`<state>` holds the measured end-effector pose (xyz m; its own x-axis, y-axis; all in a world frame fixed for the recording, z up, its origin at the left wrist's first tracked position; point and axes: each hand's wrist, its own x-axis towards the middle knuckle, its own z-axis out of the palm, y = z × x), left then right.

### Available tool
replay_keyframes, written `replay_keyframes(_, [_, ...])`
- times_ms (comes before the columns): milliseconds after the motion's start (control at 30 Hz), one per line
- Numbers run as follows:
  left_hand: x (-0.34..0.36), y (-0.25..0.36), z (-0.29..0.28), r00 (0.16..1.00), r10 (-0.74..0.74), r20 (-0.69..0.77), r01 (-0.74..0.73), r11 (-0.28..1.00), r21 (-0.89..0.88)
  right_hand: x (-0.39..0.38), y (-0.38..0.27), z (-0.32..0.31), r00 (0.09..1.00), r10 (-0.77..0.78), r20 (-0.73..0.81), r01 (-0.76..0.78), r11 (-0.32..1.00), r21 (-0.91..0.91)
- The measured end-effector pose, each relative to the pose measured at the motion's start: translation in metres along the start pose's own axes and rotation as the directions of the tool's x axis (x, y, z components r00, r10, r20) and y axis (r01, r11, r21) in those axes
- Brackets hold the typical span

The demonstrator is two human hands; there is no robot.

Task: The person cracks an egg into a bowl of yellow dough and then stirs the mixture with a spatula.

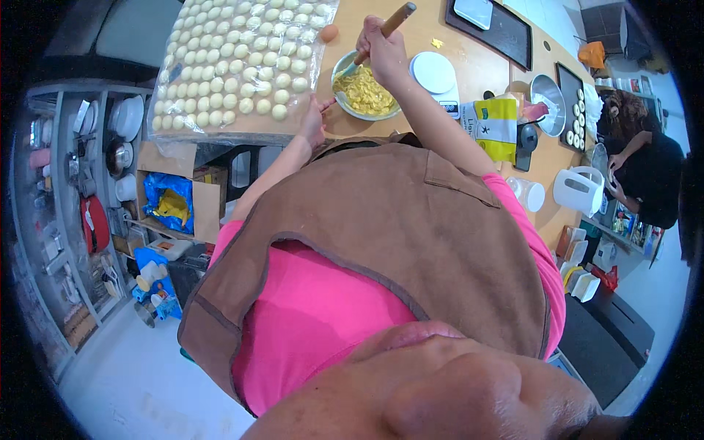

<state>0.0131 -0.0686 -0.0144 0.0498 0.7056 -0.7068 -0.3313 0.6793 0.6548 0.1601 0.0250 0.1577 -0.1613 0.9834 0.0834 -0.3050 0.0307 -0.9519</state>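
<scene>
The right grip (385,53) is closed round 1 wooden-handled tool (397,20), dipped in a bowl (359,115) of yellow mixture (369,94) on the desk (475,64), right of the dough balls (263,106). The left grip (313,123) is at its near left rim; how closed, I cannot tell.

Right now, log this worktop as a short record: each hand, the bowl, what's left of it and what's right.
left hand: fingers at the bowl's left rim
right hand: gripping a wooden-handled tool that slants down into the bowl
bowl: holds a lumpy yellow mixture
left of bowl: rows of pale round balls with clear plastic sheeting; brown egg
right of bowl: white scale; yellow-and-white bag
</scene>
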Motion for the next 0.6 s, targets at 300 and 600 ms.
replay_keyframes(300, [-0.017, 0.007, 0.012, 0.999, 0.03, 0.015, -0.027, 0.985, -0.171, 0.001, 0.007, 0.016, 0.99, 0.008, 0.139, 0.02, 0.98, -0.198])
replay_keyframes(600, [0.002, -0.009, 0.001, 0.995, 0.093, -0.037, -0.099, 0.967, -0.235, -0.001, -0.016, -0.005, 0.994, 0.062, 0.089, -0.049, 0.988, -0.144])
